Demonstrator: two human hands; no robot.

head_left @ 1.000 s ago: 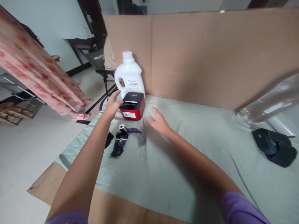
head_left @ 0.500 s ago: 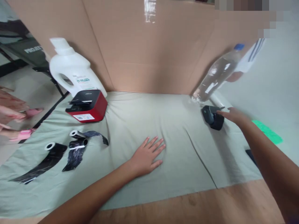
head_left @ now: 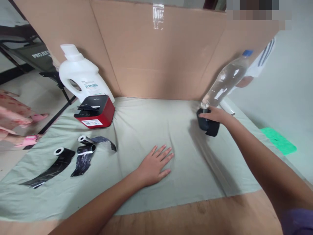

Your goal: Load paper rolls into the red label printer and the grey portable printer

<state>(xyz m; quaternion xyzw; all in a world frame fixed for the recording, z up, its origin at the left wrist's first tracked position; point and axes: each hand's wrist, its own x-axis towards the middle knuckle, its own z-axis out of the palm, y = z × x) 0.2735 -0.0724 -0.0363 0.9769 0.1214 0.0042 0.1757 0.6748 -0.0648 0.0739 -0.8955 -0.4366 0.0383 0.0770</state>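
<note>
Plainly, right hand (head_left: 216,115) clasps blocky black object (head_left: 212,128); creased cloth (head_left: 151,122) beneath.

I see one compact black device (head_left: 211,130), blocky, with a rounded dark section at its left, its top partly hidden under the right hand (head_left: 212,115) gripping it. It's toward the right of the pale green cloth (head_left: 156,122); I can't tell whether it touches.

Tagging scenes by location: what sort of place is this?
Likely a makeshift indoor workspace: cardboard panel standing behind, pale green cloth over a wooden surface, dark chair off to the left.
</note>
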